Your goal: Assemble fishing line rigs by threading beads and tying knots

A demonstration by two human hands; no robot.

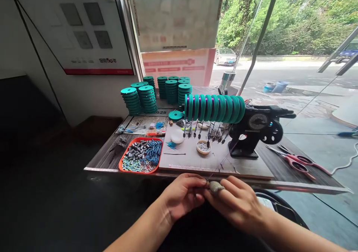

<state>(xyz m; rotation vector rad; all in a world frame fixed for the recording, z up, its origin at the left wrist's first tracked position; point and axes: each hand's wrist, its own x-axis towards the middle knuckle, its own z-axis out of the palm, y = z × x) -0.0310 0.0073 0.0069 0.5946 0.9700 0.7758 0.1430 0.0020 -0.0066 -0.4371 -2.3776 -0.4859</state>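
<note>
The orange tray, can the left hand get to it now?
Probably yes: the tray lies ahead and to the left of the left hand, with nothing tall in between. But that hand seems to be pinching a thread, so it would have to let go first.

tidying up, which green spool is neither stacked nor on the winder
The spool in front of the stacks, left of the winder: it lies singly; others are grouped.
</note>
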